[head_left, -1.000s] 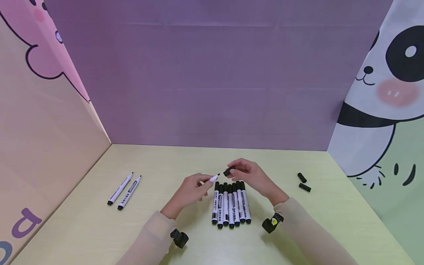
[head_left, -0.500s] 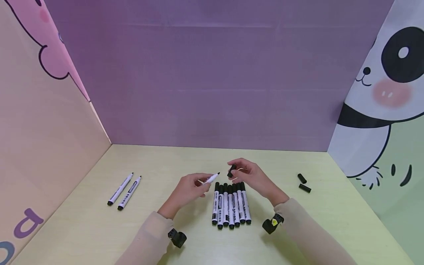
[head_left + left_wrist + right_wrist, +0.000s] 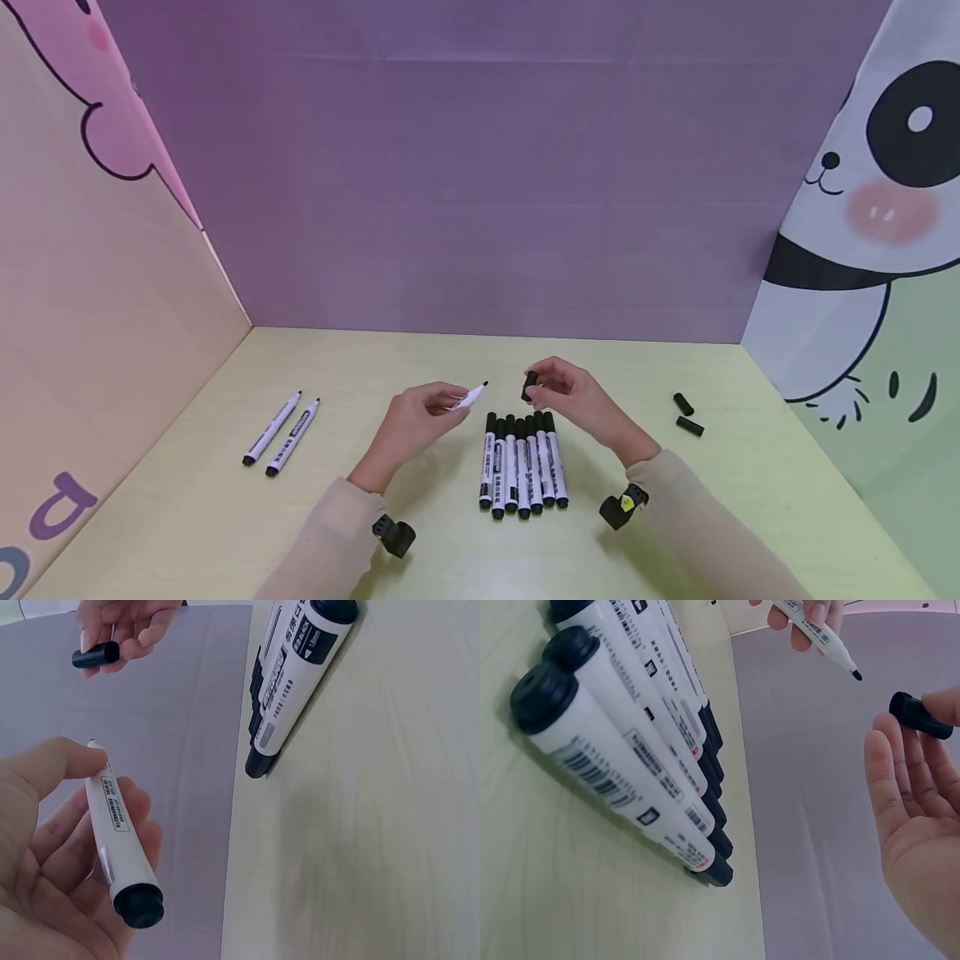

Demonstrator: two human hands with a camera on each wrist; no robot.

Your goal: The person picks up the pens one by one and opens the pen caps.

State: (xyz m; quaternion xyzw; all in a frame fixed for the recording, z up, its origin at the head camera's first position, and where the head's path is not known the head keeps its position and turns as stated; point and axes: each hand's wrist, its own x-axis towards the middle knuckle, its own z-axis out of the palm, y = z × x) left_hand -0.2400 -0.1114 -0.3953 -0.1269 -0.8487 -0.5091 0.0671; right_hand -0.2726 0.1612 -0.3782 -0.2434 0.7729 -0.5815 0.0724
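My left hand [image 3: 418, 421] pinches an uncapped white marker [image 3: 120, 825] between thumb and fingers, its black tip [image 3: 856, 675] aimed toward the right hand. A black marker cap [image 3: 921, 716] is held between the thumb and fingers of my right hand [image 3: 573, 400]. Cap and marker are apart, both raised over the table. Below and between the hands lies a row of several capped white markers [image 3: 523, 467], side by side with black caps at the far end.
Two uncapped markers [image 3: 292, 437] lie together at the table's left. Two loose black caps [image 3: 690, 427] lie on the right. A purple wall [image 3: 480, 183] stands behind the pale table [image 3: 480, 558], with printed side panels left and right.
The marker and the cap have drawn apart: my left hand has moved left with the marker, and my right hand slightly right. The cap has turned more upright in the fingers.
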